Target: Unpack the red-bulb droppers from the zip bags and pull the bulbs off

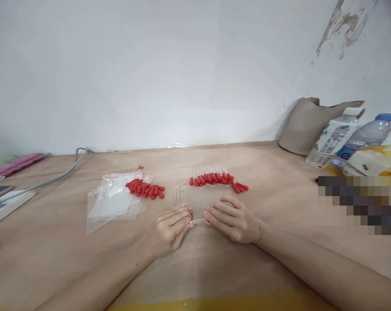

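My left hand [173, 225] rests on the table with its fingers curled and pinched at one end of a clear glass dropper tube [198, 221]. The tube lies crosswise between my hands. My right hand [231, 220] has its fingers bent round the other end, and its thumb is hidden. Just beyond both hands lies a row of clear glass tubes [198, 198] side by side, partly covered by my fingers. Red rubber bulbs [211, 178] lie along the row's far end, with more thin tubes behind them. A loose pile of red bulbs [145, 189] sits to the left.
Clear zip bags [113, 203] lie under and beside the left pile. A grey cable [62, 175] and a pink packet [19, 166] are at far left. Plastic bottles [333, 138] and a beige container [304, 125] stand at right, near a blurred-out patch.
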`<state>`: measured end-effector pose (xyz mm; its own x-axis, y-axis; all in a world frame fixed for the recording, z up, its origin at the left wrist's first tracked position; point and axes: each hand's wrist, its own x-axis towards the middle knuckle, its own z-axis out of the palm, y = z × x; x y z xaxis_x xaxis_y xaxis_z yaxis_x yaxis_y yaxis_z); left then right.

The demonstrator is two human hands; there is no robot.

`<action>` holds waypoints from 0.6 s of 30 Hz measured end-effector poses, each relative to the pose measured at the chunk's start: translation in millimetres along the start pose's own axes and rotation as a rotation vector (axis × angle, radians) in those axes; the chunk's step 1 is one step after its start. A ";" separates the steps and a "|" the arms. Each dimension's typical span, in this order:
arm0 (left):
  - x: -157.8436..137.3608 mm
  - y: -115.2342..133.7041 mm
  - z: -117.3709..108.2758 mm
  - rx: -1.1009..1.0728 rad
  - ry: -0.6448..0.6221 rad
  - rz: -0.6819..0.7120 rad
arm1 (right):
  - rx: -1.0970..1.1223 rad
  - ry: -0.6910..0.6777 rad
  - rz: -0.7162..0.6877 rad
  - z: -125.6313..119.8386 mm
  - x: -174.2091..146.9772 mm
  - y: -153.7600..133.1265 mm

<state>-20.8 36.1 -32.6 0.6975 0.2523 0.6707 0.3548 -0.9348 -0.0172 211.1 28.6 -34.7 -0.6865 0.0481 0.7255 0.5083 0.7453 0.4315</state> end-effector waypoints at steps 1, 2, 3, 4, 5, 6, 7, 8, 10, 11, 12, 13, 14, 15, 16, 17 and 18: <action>-1.1 -0.7 -1.2 -0.003 0.001 -0.008 | 0.003 -0.002 -0.005 -1.4 -0.8 0.9; -2.5 -2.1 -2.7 -0.001 0.010 -0.020 | 0.012 -0.002 0.001 -3.0 -2.2 2.7; -4.0 -4.5 -4.6 0.010 0.027 -0.040 | 0.023 0.002 0.028 -4.7 -4.2 5.4; -5.6 -7.7 -7.0 0.033 0.052 -0.076 | 0.032 0.010 0.084 -6.5 -6.8 9.2; -6.9 -11.8 -9.7 0.070 0.081 -0.128 | 0.034 0.023 0.164 -8.4 -9.7 14.1; -7.8 -16.4 -12.6 0.117 0.107 -0.193 | 0.031 0.040 0.272 -10.2 -13.0 20.2; -8.4 -21.2 -15.5 0.168 0.125 -0.262 | 0.019 0.064 0.385 -11.9 -16.6 27.3; -8.5 -26.0 -18.1 0.218 0.135 -0.331 | 0.014 0.085 0.506 -13.5 -20.5 35.1; -8.4 -34.3 -22.0 0.296 0.129 -0.434 | 0.050 0.116 0.774 -16.1 -29.5 52.1; -8.3 -37.3 -23.0 0.328 0.112 -0.469 | 0.087 0.105 0.898 -17.1 -34.8 60.7; -8.4 -39.5 -23.4 0.357 0.084 -0.499 | 0.110 0.092 1.010 -17.8 -40.7 69.1; -8.7 -41.0 -23.3 0.383 0.050 -0.526 | 0.131 0.081 1.112 -18.1 -47.1 77.0; -9.1 -41.7 -22.7 0.405 0.013 -0.552 | 0.148 0.070 1.218 -18.0 -53.6 84.0; -9.6 -42.1 -21.8 0.424 -0.021 -0.576 | 0.163 0.065 1.312 -17.6 -60.0 90.1; -10.2 -42.3 -20.5 0.442 -0.048 -0.596 | 0.192 0.053 1.384 -16.9 -65.8 94.9; -10.8 -42.6 -19.1 0.459 -0.067 -0.603 | 0.231 0.038 1.443 -15.9 -70.6 98.3; -11.4 -43.2 -17.4 0.480 -0.081 -0.601 | 0.286 0.022 1.494 -14.9 -74.0 100.5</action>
<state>-54.9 69.2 -26.5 0.3369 0.7168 0.6105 0.9048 -0.4258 0.0006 320.8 90.1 -37.1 0.3594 0.8441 0.3980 0.5924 0.1232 -0.7962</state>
